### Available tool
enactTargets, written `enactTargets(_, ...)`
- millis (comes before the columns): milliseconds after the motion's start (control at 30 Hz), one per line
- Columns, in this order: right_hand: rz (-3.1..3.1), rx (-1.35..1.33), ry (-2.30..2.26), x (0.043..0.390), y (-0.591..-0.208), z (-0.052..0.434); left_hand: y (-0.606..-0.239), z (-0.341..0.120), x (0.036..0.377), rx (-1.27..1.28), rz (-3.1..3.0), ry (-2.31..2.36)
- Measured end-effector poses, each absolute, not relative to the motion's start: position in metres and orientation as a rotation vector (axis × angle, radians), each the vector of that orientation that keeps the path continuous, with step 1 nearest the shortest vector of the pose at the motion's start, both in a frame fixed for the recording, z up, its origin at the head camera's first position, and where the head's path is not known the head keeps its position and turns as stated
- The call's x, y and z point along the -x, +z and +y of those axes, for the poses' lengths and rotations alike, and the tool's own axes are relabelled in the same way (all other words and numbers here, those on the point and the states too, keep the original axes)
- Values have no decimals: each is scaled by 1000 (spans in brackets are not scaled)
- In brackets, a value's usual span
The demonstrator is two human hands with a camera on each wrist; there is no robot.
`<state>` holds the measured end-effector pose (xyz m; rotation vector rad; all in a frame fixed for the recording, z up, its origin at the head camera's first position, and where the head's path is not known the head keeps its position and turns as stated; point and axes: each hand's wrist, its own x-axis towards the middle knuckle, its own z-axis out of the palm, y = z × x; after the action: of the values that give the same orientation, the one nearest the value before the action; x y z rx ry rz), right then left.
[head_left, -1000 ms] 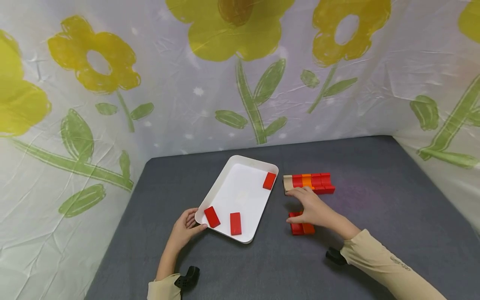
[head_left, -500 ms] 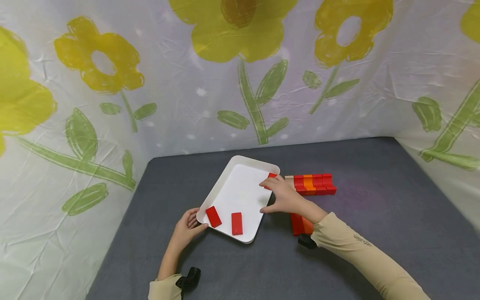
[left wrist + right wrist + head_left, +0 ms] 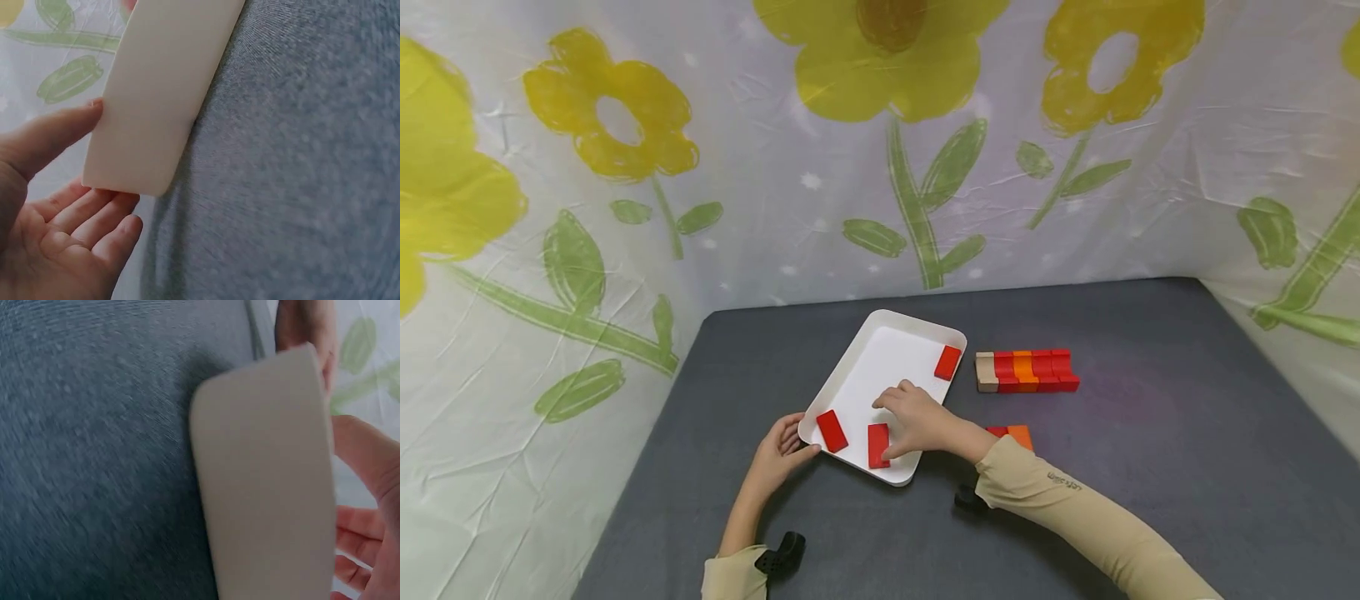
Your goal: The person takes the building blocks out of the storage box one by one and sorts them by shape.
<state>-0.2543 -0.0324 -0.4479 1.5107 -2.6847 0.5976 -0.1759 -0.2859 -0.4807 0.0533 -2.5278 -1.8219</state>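
Beige long sleeves (image 3: 1075, 508), black wrist-worn cameras (image 3: 778, 554)

- You see a row of blocks (image 3: 1027, 371), one beige, the others red and orange, on the grey table (image 3: 1150, 467).
- A red and orange pair (image 3: 1017, 432) lies nearer you.
- A flowered sheet (image 3: 880, 142) hangs behind.

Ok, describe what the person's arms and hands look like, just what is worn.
Both hands are bare: no gloves or rings show. The right hand comes out of a long beige sleeve with a small line of dark lettering near the cuff. The left hand shows a bare forearm, with a beige sleeve pushed further up. A small black device sits at each wrist.
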Motion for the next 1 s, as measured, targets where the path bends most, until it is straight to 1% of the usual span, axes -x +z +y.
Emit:
enactTargets(267,-2757,-1467,366,246,-458,-38,-483,-286,177,-76,-2521,-1835)
enactTargets(400,-2767,-1448,330,243,-460,-38,-483,-285,177,-98,-2507,-1845)
enactTargets(800,-2678,-1493,483,246,-464,-34,-483,-285,175,-107,-2483,-1882)
enactTargets(1000,-2637,-1495,609,247,-459,-32,-482,-286,176,-114,-2485,-1901)
